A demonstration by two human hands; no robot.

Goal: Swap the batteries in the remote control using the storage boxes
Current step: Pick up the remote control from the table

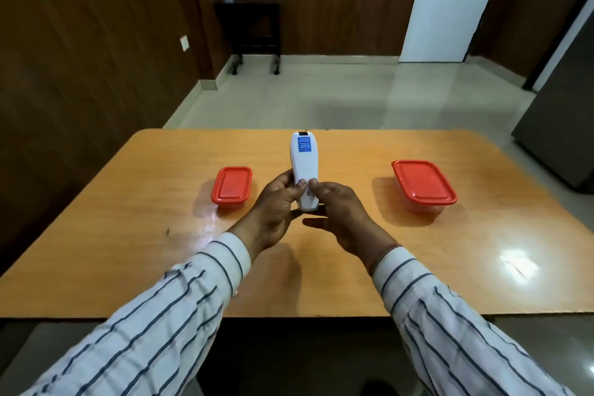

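Note:
A white remote control [304, 164] with a blue label on its back is held above the middle of the wooden table [128, 251], back side up and pointing away from me. My left hand [276, 209] grips its lower left side. My right hand [340, 212] holds the lower right, and both thumbs rest on the battery cover. A small storage box with a closed red lid [231, 185] sits to the left. A larger box with a closed red lid [423, 183] sits to the right. No batteries are visible.
Beyond the table's far edge lies a tiled floor with a dark side table [254, 32] against the wood-panelled wall and a white door [450, 3]. A grey cabinet [562, 132] stands at the right.

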